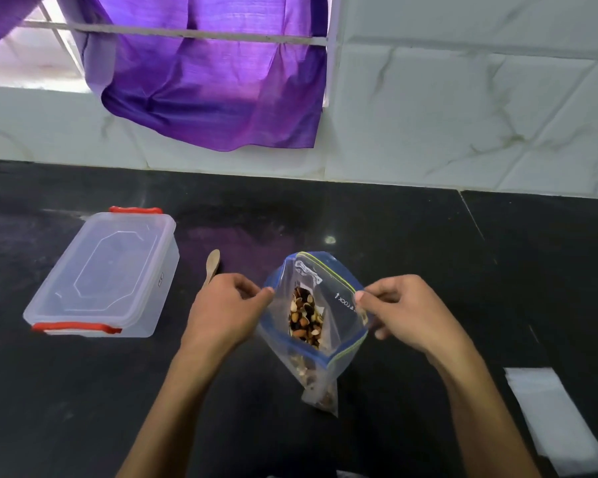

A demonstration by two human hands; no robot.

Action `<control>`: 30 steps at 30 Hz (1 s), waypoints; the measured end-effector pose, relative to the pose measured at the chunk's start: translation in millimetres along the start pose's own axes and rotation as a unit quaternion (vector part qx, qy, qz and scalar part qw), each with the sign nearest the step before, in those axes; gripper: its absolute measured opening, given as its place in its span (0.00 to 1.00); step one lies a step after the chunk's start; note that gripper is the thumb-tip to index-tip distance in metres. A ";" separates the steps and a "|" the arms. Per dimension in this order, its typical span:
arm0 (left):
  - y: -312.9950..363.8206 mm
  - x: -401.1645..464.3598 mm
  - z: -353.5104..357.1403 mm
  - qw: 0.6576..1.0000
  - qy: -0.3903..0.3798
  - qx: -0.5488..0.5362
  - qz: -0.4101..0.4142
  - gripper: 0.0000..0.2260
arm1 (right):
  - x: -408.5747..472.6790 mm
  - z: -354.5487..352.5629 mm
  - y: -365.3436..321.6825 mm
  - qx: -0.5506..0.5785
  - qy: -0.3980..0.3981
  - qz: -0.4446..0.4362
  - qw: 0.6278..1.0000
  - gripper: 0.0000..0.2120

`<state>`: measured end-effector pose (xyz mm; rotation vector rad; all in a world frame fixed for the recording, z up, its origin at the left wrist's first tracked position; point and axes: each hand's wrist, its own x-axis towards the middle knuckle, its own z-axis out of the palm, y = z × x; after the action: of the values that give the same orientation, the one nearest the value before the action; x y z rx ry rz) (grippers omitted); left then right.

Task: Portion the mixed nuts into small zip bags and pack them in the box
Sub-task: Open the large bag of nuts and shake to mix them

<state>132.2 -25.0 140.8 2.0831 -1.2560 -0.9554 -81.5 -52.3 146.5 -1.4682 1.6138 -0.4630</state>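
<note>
The zip bag [313, 326] of mixed nuts [304, 317] stands on the black counter [428, 270], right of the lidded clear box [101, 274]. The left hand [221, 312] and right hand [404, 312] each pinch a rim, spreading its mouth. The film looks thin, limp and slick, bottom-heavy with nuts, so it is best held at the stiffer blue zip strip.

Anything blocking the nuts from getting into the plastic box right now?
Yes. The box has its lid on, red clips at both ends. The nuts sit in the big zip bag, its mouth held open by left hand and right hand.
</note>
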 end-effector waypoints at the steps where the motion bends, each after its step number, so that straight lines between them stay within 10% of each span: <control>1: 0.1 0.4 -0.7 1.000 0.000 -0.011 0.010 0.07 | -0.1 -0.7 -0.2 0.028 -0.013 -0.003 1.000 0.08; 5: 3.1 -3.0 -3.9 0.965 -0.075 -0.250 -0.023 0.08 | -2.4 -4.1 1.6 0.222 -0.081 0.010 0.972 0.10; 10: -3.7 -2.9 5.5 0.760 -0.189 -0.594 -0.185 0.15 | 0.1 -0.9 11.7 0.446 -0.162 0.100 0.875 0.11; 12: -7.6 -2.4 11.4 0.728 -0.201 -0.615 -0.227 0.11 | 0.1 2.0 17.4 0.474 -0.198 0.106 0.851 0.11; 21: -3.5 -15.3 18.8 0.936 -0.075 -0.322 -0.120 0.17 | -14.5 8.3 22.3 0.351 -0.094 0.120 0.924 0.18; 25: 6.2 4.5 12.8 0.971 0.031 -0.234 -0.034 0.17 | 5.1 4.4 4.2 0.224 -0.028 0.069 0.972 0.19; 30: 10.0 29.1 8.9 0.985 -0.033 -0.169 -0.004 0.13 | 41.1 10.8 -29.3 0.165 -0.123 0.034 0.978 0.19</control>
<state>129.2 -56.1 133.9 1.8064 -1.0341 -1.1615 -51.7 -94.3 148.5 -1.1683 1.3153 -0.4655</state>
